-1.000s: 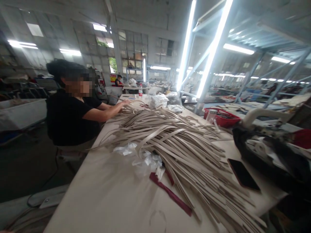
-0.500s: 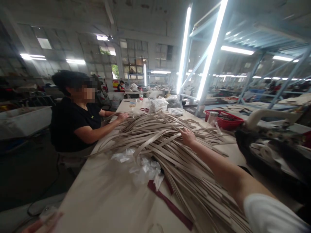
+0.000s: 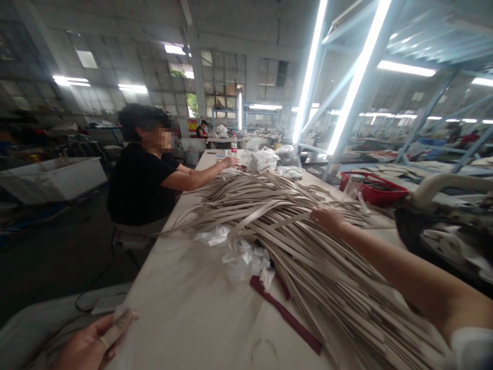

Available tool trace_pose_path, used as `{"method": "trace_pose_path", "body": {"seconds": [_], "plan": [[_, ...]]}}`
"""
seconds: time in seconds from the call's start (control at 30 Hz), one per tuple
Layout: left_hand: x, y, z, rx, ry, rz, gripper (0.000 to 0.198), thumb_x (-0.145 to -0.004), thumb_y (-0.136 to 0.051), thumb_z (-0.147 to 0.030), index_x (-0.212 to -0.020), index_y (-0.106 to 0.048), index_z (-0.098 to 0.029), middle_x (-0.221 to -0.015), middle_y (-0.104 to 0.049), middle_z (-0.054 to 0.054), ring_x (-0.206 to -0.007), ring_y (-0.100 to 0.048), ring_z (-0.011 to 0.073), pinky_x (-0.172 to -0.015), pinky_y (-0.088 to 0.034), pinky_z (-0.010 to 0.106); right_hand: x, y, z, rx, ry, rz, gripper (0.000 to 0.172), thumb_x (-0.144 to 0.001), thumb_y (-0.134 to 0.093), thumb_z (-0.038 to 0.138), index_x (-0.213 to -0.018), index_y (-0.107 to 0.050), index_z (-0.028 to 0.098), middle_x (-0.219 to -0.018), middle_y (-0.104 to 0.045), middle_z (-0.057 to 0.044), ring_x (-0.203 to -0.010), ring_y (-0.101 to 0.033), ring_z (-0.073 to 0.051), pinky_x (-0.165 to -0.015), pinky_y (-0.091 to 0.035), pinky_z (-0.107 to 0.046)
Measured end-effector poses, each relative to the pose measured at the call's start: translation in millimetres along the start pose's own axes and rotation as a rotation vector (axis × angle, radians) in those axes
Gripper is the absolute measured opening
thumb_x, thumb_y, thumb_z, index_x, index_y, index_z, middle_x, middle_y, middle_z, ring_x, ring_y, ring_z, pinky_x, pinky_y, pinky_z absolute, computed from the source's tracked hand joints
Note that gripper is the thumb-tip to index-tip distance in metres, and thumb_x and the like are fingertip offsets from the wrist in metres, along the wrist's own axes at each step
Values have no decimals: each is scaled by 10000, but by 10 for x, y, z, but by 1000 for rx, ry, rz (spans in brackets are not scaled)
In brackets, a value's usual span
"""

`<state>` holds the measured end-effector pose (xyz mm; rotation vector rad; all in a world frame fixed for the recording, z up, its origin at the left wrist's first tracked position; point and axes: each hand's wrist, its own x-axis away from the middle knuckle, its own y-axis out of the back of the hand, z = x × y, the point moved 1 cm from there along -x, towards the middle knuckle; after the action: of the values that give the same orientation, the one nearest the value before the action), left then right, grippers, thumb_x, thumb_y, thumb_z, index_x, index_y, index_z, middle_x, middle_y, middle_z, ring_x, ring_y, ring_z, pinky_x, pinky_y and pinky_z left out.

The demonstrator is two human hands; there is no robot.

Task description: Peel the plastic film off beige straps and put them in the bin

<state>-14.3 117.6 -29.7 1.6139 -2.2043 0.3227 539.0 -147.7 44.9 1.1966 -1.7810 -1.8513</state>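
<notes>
A big heap of long, flat beige straps (image 3: 331,277) lies along the table (image 3: 185,303), fanned out at the far end. Over the heap, my right hand (image 3: 329,218) is closed on the end of one strap (image 3: 290,221), which runs off to the left. My left hand (image 3: 94,341) is at the table's near left edge, fingers pinched together. Something pale and thin shows at its thumb; I cannot make out what it is. Crumpled clear plastic (image 3: 246,259) and a dark red strip (image 3: 287,313) lie left of the straps.
Across the table's left side sits a co-worker (image 3: 142,180) in black, one arm reaching over the far straps. Plastic bags (image 3: 262,160) and a bottle (image 3: 234,145) stand at the back. At right are a red basket (image 3: 385,194), a jar (image 3: 353,186) and a machine (image 3: 442,226).
My view has turned slightly right. My right hand has closed on a strap and lifted its end a little. My left hand has come further into view. The co-worker's hand has reached farther forward.
</notes>
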Motion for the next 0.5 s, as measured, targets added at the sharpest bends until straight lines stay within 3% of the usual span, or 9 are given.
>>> {"method": "trace_pose_path", "body": {"seconds": [0.07,0.13,0.27,0.33,0.4,0.5], "plan": [[-25,44,117,167,154,105,630,-145,-986,-448,-700,-718,-316,-673,-729,-128,-583,-634,140,-548,-546,207,188,215,-100,11,-20,-85,105,-949,-587,191,-881,-614,115,-861,-629,-69,-754,-585,-132,-650,-369,-258],[17,52,180,202,215,173,593,-250,-1002,-391,-770,-733,-293,-701,-741,-84,-671,-695,201,-619,-595,260,428,430,-144,21,-46,-179,150,-970,-555,248,-895,-594,124,-893,-638,-125,-782,-589,-167,-644,-326,-292],[197,-76,144,58,93,224,488,-445,-968,-400,-841,-742,-225,-779,-755,-1,-705,-714,238,-602,-599,278,968,664,22,-37,50,-249,197,-940,-580,335,-811,-532,195,-787,-622,-98,-702,-573,-206,-645,-334,-316],[280,-161,103,7,9,243,446,-505,-946,-418,-841,-739,-211,-814,-755,14,-721,-711,221,-613,-590,252,1219,605,216,-117,211,-102,245,-947,-545,373,-758,-514,220,-746,-616,-77,-680,-575,-214,-655,-358,-325],[331,-209,89,-18,-51,248,449,-514,-941,-436,-832,-732,-198,-842,-754,21,-734,-704,202,-622,-578,223,1449,431,423,-173,332,168,221,-927,-548,353,-750,-544,221,-797,-653,-88,-741,-614,-232,-689,-390,-334],[342,-195,126,-40,-57,251,495,-516,-927,-489,-859,-725,-196,-877,-753,31,-684,-687,197,-583,-565,235,1735,94,642,-171,346,487,24,-793,-635,219,-782,-627,199,-901,-702,-100,-833,-664,-263,-717,-424,-331]]}}
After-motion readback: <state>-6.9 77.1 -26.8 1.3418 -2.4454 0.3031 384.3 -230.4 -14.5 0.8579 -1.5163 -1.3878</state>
